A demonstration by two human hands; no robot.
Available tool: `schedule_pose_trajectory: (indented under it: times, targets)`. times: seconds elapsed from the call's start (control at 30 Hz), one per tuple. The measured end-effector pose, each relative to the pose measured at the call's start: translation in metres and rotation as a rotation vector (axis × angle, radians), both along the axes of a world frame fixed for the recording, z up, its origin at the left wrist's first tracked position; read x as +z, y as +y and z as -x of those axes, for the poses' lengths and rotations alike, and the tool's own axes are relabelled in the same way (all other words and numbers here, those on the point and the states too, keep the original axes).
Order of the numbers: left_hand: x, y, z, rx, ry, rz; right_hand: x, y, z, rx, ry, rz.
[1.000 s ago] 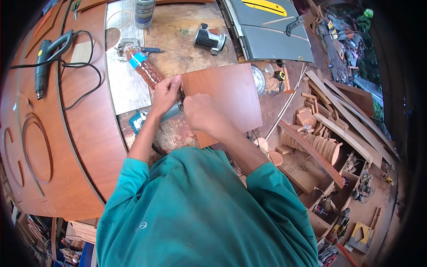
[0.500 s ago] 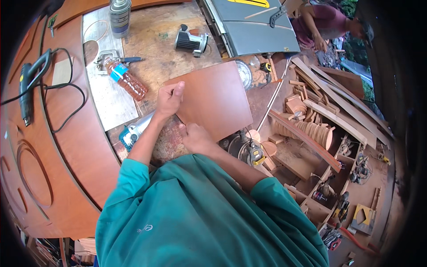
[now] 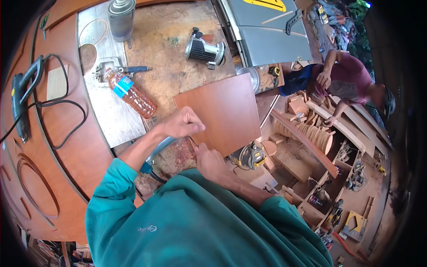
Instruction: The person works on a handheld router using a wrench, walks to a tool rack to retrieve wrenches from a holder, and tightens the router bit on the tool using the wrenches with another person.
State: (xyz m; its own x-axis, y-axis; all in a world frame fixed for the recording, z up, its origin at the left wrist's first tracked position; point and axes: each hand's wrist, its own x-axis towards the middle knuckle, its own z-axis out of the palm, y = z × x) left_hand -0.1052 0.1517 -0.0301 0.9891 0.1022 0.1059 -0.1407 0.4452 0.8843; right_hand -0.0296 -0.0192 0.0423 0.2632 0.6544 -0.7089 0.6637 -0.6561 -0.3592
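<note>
A flat, reddish-brown board [image 3: 227, 111] lies at the middle of the workbench [image 3: 164, 49], its right part reaching toward the bench's side. My left hand [image 3: 182, 123] is closed in a fist over the board's left edge; whatever it holds, if anything, is hidden. Close by, my right hand [image 3: 211, 163] is closed at the board's near left corner, thumb up. A thin dark line shows by its thumb, and I cannot make out what the fingers hold. Under my left forearm a blue-green power tool [image 3: 160, 149] is partly covered.
Left of the board lie a bottle of reddish contents [image 3: 133, 95], a clamp [image 3: 106, 69] and a spray can [image 3: 121, 22]. A trim router [image 3: 204, 50] stands beyond. Further left is a heat gun [image 3: 22, 98] with its cord. A person [image 3: 347, 78] bends over wood pieces at right.
My left fist has lowered and turned, knuckles now toward the right. My right hand stays by the board's near corner. The view has shifted, and the person at right has come closer, bending down.
</note>
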Motion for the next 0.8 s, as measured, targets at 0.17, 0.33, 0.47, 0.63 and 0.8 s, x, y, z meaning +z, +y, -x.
schedule_pose_trajectory:
  times: [0.17,0.33,0.47,0.63,0.8]
  targets:
    - [0.011,0.004,-0.009,-0.026,-0.088,-0.164,-0.009,-0.006,0.004,-0.013,0.021,-0.024]
    - [0.012,0.003,-0.001,0.207,0.083,-0.066,0.010,0.005,0.001,0.003,0.025,-0.047]
    - [-0.001,-0.003,0.011,0.258,0.001,0.168,0.032,0.028,-0.006,0.221,-0.113,0.018]
    - [-0.010,0.012,0.014,0.055,-0.129,0.423,0.029,0.032,-0.002,0.255,-0.131,0.047]
    - [0.005,0.022,0.014,-0.058,0.005,0.086,0.016,0.015,-0.006,0.154,-0.045,0.094]
